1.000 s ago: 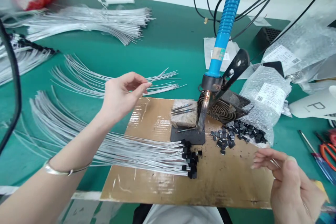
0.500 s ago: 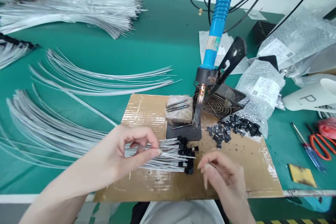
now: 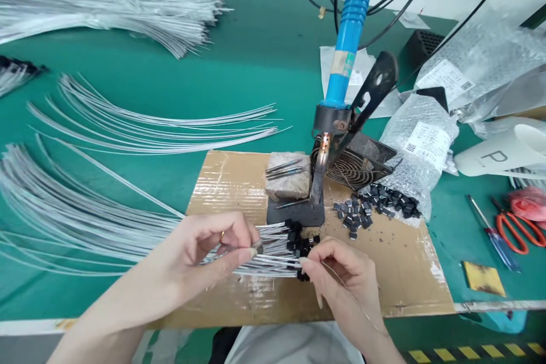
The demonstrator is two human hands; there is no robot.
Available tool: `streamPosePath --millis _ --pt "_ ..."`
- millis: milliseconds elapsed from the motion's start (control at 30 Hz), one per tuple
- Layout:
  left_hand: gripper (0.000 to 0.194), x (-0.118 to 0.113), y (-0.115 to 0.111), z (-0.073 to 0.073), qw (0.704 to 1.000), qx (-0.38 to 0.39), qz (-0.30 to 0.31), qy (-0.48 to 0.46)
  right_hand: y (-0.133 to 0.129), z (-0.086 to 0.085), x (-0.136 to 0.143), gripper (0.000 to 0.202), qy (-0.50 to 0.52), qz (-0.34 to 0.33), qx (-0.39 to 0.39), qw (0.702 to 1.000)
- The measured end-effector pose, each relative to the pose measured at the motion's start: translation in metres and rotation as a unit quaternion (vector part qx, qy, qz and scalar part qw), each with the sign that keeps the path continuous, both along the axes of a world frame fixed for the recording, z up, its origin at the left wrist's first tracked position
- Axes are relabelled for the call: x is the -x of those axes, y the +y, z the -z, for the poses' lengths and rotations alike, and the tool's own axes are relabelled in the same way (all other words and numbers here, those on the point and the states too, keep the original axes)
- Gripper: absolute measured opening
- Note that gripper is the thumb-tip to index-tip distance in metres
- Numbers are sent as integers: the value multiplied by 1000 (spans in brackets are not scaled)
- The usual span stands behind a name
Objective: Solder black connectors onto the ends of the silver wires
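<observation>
Left hand [image 3: 226, 256] at seven o'clock in view — thumb and finger clamped on white wire [image 3: 140, 190], which trails toward ten o'clock. Right hand [image 3: 345, 284], five o'clock — fingertips near wire's end, closed round thin strand [image 3: 354, 298]. Black-capped wires [image 3: 106, 222] beneath; soldering iron [image 3: 346, 60] toward one o'clock.

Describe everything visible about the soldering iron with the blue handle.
The soldering iron leans, its top toward the picture's right and cut off by the frame. The blue handle looks like plastic, ribbed above, smooth below, with a beige-and-green band. A dark collar grips its lower end. Below, a worn metal shaft, coppery near the top, angles down over a dark base plate; contact there is unclear. Neither hand touches it.
</observation>
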State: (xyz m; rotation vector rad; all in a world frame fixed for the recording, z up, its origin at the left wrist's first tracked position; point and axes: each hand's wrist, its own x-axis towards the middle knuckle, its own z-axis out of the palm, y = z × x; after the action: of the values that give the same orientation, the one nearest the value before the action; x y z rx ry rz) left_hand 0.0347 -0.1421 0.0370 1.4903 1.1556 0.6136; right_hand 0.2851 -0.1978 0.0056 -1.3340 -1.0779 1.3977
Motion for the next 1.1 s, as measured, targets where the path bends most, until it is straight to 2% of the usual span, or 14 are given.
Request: streamPosePath --millis 100,200,300,367,467,600,733,800,867,1000,1100 --pt "27 1 -1 2 1000 -16 6 8 1 -1 -1 32 -30 -10 -33 999" --pt "9 -6 -5 4 997 -52 2 51 4 0 -2 29 -80 -28 -129 988" --pt "29 -24 -10 2 994 -55 27 94 6 2 -4 24 -122 -50 -192 972" --pt "20 -38 -13 0 991 -35 68 106 7 4 -4 20 -134 -52 -212 967" --pt "29 -54 -17 1 993 -21 61 99 6 7 -2 20 -137 -27 -225 964" --pt "31 -64 -20 5 998 -12 6 61 3 13 0 24 -109 33 -172 978" --pt "30 -69 -18 5 999 6 -41 27 4 15 -4 35 52 137 -78 986" --pt "28 -71 -15 4 998 12 -53 21 5 12 -6 53 152 127 -52 979" --pt "26 -73 -13 3 998 11 -63 15 5 8 -5 63 188 113 -15 976" --pt "24 -75 -10 3 997 7 -75 -5 2 0 4 36 108 114 19 987" --pt "27 -74 -11 5 998 18 -66 -10 1 -1 9 21 123 97 12 988"
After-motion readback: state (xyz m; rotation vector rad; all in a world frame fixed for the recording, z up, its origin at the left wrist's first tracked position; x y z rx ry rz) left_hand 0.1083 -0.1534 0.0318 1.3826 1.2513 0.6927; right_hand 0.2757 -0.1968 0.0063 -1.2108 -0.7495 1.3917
